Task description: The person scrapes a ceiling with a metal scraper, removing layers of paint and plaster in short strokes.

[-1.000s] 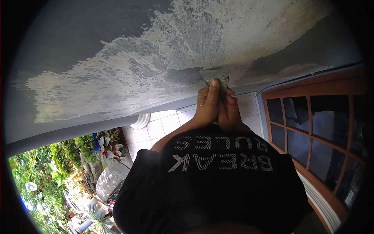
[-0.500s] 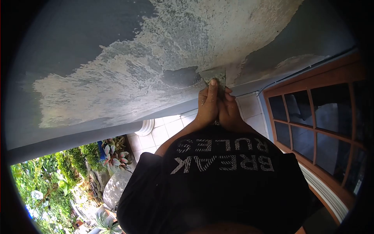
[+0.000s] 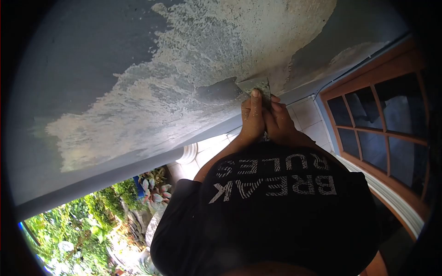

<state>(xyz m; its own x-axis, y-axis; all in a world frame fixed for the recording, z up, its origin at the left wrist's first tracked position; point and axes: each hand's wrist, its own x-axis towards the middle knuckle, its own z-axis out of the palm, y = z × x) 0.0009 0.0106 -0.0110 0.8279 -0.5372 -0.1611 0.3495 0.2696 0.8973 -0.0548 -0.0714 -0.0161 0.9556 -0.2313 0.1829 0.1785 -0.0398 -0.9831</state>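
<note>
A scraper with a wide, flat metal blade (image 3: 260, 84) is pressed to the wall, its front edge against the worn surface. Flakes cling to the blade. My left hand (image 3: 252, 117) is closed round it, thumb laid along the top of the blade. Right beside it, my right hand (image 3: 280, 120) is also closed on the scraper; its grip is mostly hidden. The wall (image 3: 193, 60) has a broad pale patch where grey paint is gone, and a dark grey island of paint (image 3: 218, 89) remains just left of the blade.
A wood-framed window (image 3: 377, 119) stands to the right, with a thin cable along the wall above it. White floor tiles (image 3: 306, 115) and a white column base (image 3: 188, 154) show below. Garden plants (image 3: 92, 221) fill the lower left.
The view has tilted and shifted slightly, so the hands and body sit further right in frame. Both hands still hold the scraper against nearly the same spot on the wall.
</note>
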